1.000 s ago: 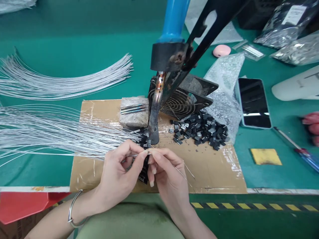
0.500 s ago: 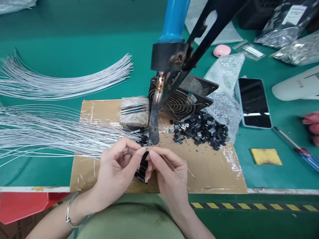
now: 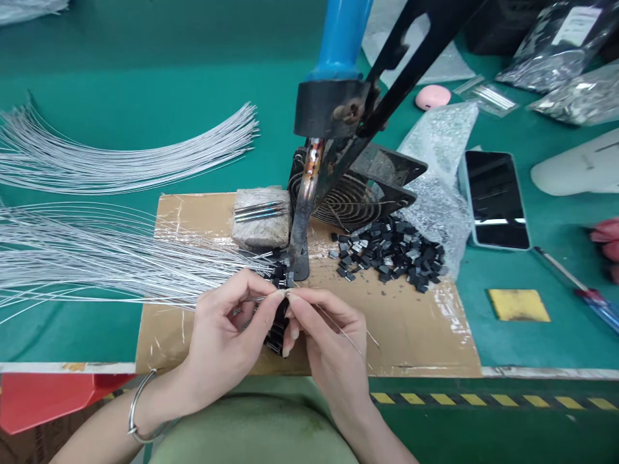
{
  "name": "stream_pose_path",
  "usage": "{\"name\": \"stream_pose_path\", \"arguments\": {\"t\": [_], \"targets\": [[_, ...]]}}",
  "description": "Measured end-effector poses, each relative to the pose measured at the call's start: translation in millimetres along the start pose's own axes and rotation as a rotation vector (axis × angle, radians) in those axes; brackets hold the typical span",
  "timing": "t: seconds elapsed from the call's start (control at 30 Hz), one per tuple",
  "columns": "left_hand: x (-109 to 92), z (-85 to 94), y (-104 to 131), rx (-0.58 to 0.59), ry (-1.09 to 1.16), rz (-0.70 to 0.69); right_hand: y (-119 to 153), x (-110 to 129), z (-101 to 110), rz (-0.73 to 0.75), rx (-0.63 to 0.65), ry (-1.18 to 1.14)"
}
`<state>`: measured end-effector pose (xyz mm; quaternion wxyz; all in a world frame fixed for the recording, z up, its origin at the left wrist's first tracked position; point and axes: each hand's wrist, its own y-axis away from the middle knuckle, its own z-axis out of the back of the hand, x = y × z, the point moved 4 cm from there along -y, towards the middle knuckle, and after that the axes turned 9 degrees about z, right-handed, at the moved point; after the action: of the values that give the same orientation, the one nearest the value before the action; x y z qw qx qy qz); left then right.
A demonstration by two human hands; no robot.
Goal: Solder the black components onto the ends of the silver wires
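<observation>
My left hand (image 3: 232,322) is closed in a pinch on the end of a white wire, just below the soldering iron's tip. Thumb and fingertips of my right hand (image 3: 331,332) meet it there, also pinched; a thin silvery solder wire (image 3: 345,334) trails from them to the right. What lies between the touching fingertips is mostly hidden. Above them hangs the soldering iron (image 3: 304,200), blue-handled and pointing down in a black stand. A row of black connectors (image 3: 275,338) lies under and behind my hands. From the left a spread bundle of white wires (image 3: 120,258) reaches in.
A pile of small black connectors (image 3: 391,254) lies on the cardboard (image 3: 411,335), beside a black fan (image 3: 353,193). Left of the iron is a wrapped block (image 3: 261,235) with metal tips. Farther right are a phone (image 3: 498,200), a yellow sponge (image 3: 519,305) and a screwdriver (image 3: 563,270).
Both pinched hands stay together under the iron's tip, shifted very slightly down and right. The rest of the scene shifts only a little with the camera.
</observation>
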<state>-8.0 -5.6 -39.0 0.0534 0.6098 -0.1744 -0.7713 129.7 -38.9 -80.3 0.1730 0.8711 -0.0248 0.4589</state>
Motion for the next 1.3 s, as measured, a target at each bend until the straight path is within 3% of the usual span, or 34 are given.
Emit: {"name": "stream_pose_path", "arguments": {"t": [0.53, 0.83, 1.3], "targets": [[-5, -2.3, 2, -0.028, -0.122, -0.113, -4, 2, -1, -0.058, 0.004, -0.088], [-11, 0.6, 1, -0.007, -0.207, -0.129, -9, 10, 7, -0.169, 0.089, -0.027], [-1, -0.8, -1, 0.031, -0.082, -0.029, -10, 10, 8, -0.187, 0.117, -0.06]]}}
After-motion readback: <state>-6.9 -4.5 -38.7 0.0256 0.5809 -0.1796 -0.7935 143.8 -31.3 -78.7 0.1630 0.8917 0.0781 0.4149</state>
